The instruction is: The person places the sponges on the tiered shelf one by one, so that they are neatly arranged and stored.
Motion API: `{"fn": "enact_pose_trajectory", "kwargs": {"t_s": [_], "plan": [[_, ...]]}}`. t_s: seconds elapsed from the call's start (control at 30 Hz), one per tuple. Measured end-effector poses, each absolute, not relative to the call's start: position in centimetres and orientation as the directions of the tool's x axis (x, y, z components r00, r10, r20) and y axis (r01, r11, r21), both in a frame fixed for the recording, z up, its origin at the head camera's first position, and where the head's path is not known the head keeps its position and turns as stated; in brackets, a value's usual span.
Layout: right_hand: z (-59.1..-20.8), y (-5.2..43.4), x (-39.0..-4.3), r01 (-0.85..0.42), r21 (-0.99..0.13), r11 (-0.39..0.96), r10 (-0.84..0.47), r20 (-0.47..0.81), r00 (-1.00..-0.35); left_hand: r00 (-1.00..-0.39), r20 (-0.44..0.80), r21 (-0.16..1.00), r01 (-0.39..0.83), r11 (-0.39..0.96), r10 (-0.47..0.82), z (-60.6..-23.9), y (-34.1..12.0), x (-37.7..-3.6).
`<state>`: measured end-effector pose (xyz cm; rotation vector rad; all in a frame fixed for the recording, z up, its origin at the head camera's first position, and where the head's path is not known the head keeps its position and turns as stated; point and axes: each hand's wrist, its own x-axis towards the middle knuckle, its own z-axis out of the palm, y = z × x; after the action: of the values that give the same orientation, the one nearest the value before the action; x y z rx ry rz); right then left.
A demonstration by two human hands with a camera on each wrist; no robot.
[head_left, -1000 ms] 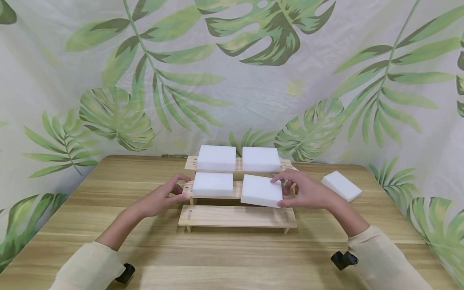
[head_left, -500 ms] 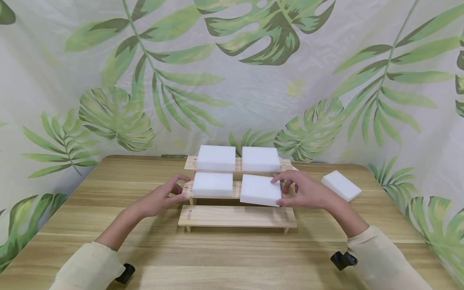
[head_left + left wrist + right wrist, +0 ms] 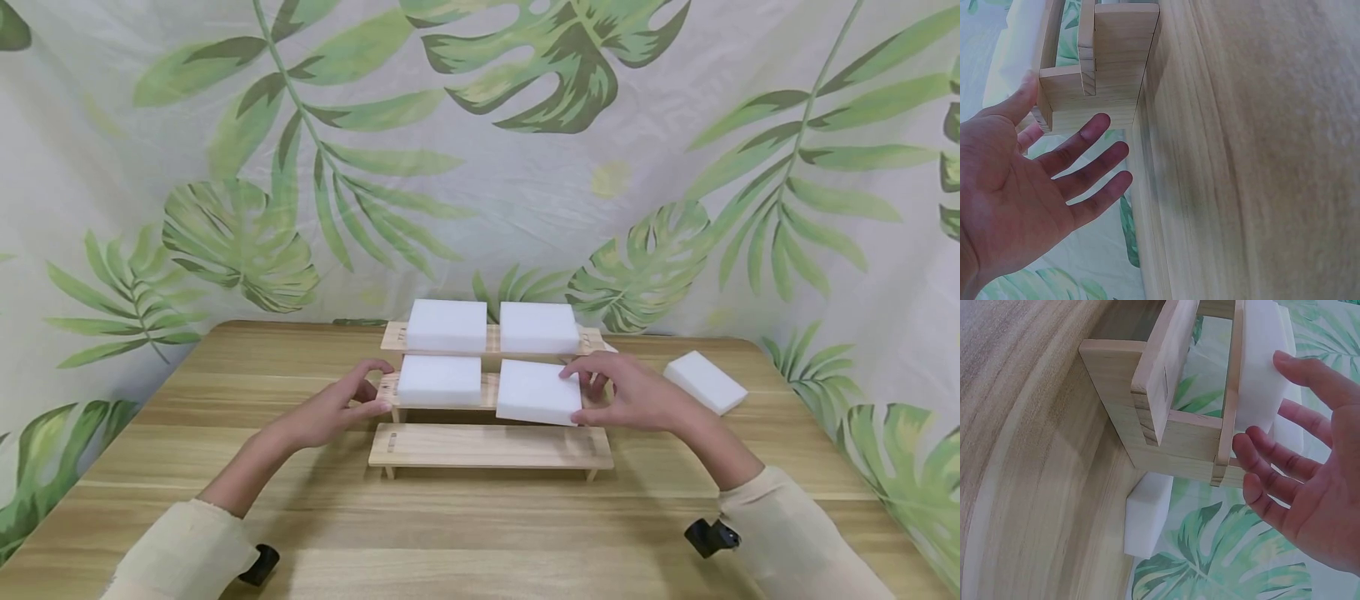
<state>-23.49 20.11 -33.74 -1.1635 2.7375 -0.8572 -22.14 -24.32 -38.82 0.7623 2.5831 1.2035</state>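
A three-step wooden stand (image 3: pixel 491 447) sits mid-table. Its top step carries two white foam blocks (image 3: pixel 447 325), and the middle step has one block on its left half (image 3: pixel 439 380). My right hand (image 3: pixel 576 393) pinches another white block (image 3: pixel 534 390) by its right edge, index finger on top and thumb at the front corner. That block lies slightly tilted over the middle step's right half. In the right wrist view the fingers (image 3: pixel 1297 369) touch this block (image 3: pixel 1260 369). My left hand (image 3: pixel 386 387) is relaxed at the middle step's left end; its thumb (image 3: pixel 1019 103) touches the stand (image 3: pixel 1104 81).
One more white block (image 3: pixel 705 382) lies loose on the table right of the stand, also seen in the right wrist view (image 3: pixel 1147 515). The stand's bottom step is bare. A leaf-print cloth (image 3: pixel 480 150) hangs behind and beside the wooden table (image 3: pixel 480 533).
The block in my right hand has shifted slightly back and left onto the middle step. My left hand has stayed in place.
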Motion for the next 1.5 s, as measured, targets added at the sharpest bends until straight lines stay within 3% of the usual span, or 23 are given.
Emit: {"fn": "enact_pose_trajectory", "kwargs": {"t_s": [1.5], "plan": [[-34.5,19.8,-24.5,-0.619,-0.563,0.548,-0.635,0.201,-0.746,-0.849,0.03,0.751,0.368,0.549,0.528,-38.8,-24.4,-22.4]]}}
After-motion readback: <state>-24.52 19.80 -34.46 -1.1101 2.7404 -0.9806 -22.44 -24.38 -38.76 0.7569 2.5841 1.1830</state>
